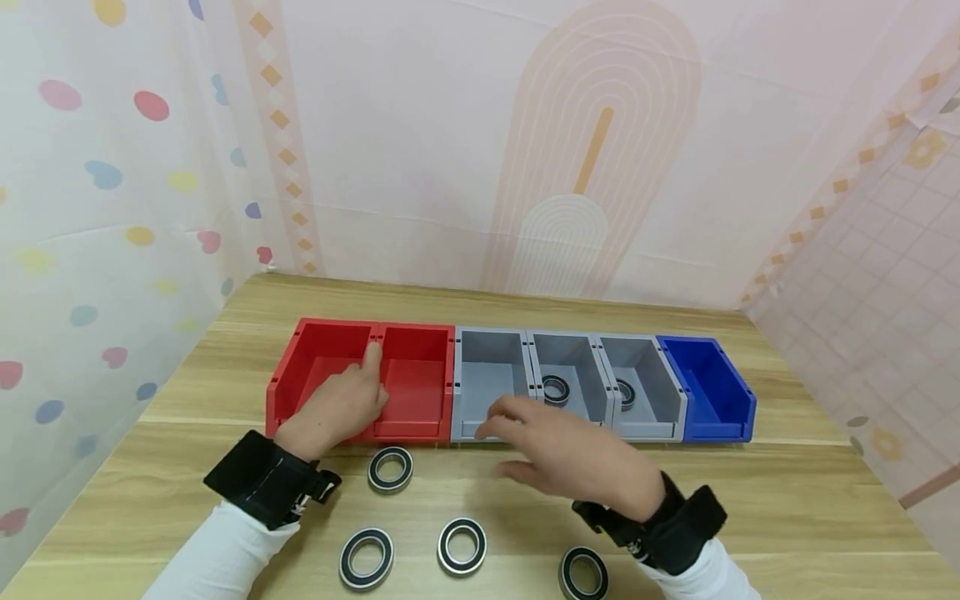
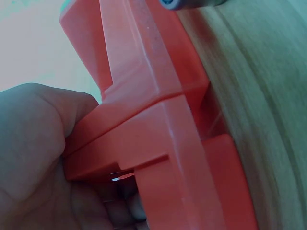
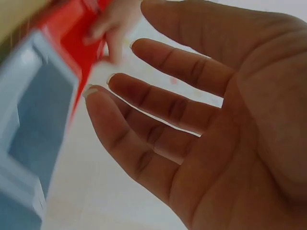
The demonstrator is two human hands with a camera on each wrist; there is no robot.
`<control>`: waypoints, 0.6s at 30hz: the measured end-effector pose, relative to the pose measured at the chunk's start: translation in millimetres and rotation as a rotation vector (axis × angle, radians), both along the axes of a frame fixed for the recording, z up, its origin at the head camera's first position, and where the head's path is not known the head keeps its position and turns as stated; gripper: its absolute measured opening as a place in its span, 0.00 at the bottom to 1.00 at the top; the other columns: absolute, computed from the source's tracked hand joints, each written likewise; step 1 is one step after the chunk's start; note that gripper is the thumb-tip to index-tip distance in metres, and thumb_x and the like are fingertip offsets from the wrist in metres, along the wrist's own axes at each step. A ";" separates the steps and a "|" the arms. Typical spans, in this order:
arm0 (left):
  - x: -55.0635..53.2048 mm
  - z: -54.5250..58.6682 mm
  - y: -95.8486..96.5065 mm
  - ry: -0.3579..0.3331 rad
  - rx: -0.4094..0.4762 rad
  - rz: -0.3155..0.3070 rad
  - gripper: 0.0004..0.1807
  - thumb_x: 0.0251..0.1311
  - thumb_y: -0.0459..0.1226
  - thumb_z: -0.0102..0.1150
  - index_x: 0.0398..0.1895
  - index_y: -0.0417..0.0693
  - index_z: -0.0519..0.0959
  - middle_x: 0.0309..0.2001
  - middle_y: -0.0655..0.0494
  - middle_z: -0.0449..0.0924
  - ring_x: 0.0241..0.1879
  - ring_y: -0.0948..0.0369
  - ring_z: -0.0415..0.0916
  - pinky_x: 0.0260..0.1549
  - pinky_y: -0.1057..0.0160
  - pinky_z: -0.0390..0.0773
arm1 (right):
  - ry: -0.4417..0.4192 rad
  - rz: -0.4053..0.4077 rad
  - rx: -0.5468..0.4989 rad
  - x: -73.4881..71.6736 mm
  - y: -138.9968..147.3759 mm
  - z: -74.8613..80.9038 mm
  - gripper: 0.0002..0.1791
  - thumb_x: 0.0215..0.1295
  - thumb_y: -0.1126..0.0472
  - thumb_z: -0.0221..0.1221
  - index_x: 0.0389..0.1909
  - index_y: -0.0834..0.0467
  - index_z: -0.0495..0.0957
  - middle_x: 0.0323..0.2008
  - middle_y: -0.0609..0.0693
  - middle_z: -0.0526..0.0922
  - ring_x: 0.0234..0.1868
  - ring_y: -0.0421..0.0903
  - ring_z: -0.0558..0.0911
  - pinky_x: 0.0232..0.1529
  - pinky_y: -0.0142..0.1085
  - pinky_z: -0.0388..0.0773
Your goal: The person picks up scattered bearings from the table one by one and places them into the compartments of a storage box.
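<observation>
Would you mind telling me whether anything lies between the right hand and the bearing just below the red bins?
Nothing visible does. The right hand hovers open at the front of the grey bins, holding nothing. The bearing lies flat on bare table to its left. The left hand grips the red bins above it, clear of that path.

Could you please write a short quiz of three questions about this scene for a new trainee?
1. How many bearing rings lie loose on the wooden table in front of the bins?
2. True or false: the right hand holds a ring.
3. Which bin does the left hand touch? A) blue bin B) red bin C) grey bin

Key:
1. Four: ring one, ring two, ring three, ring four.
2. False: its fingers are spread and empty, above the front of the left grey bin.
3. B: it grips the wall of the red bin, index finger on the rim.
</observation>
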State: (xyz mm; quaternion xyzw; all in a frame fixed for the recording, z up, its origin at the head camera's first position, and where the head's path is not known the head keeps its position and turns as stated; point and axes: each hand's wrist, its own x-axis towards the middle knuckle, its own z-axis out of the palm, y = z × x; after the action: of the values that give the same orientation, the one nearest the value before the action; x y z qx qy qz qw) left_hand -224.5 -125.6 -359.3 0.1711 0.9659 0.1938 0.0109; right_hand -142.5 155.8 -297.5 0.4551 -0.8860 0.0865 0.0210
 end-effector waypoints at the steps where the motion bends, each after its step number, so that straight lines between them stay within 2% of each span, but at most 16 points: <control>1: 0.1 0.1 -0.1 -0.001 0.001 0.001 0.31 0.51 0.35 0.56 0.54 0.38 0.53 0.17 0.53 0.68 0.14 0.61 0.67 0.15 0.67 0.72 | 0.003 0.020 0.018 2.1 -4.6 -2.8 0.19 0.58 0.52 0.61 0.50 0.50 0.74 0.46 0.45 0.74 0.43 0.35 0.73 0.44 0.24 0.72; 7: 0.8 1.6 0.3 0.000 -0.007 0.003 0.30 0.51 0.35 0.56 0.54 0.39 0.52 0.17 0.53 0.68 0.14 0.61 0.67 0.15 0.67 0.72 | -0.074 0.115 0.131 11.4 -26.2 -18.9 0.22 0.57 0.50 0.61 0.52 0.50 0.73 0.47 0.44 0.73 0.43 0.35 0.71 0.44 0.21 0.70; 12: 1.6 2.3 0.8 0.002 -0.008 0.005 0.31 0.51 0.35 0.56 0.54 0.38 0.52 0.17 0.53 0.68 0.13 0.61 0.67 0.14 0.67 0.72 | -0.104 0.142 0.232 17.9 -38.7 -31.1 0.24 0.56 0.44 0.59 0.53 0.47 0.73 0.48 0.43 0.72 0.43 0.34 0.69 0.43 0.20 0.69; 18: 1.7 2.2 1.3 -0.005 -0.010 0.011 0.30 0.52 0.35 0.55 0.54 0.38 0.52 0.17 0.52 0.67 0.13 0.60 0.66 0.13 0.67 0.71 | -0.141 0.172 0.303 22.0 -49.2 -45.9 0.25 0.52 0.42 0.61 0.52 0.45 0.73 0.45 0.41 0.73 0.40 0.33 0.68 0.40 0.18 0.68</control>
State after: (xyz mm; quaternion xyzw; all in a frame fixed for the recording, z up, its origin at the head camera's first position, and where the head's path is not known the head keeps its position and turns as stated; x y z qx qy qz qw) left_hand -222.8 -124.3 -357.1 0.1653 0.9678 0.1893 0.0130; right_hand -120.5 106.7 -343.5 0.5199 -0.8460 -0.0149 -0.1175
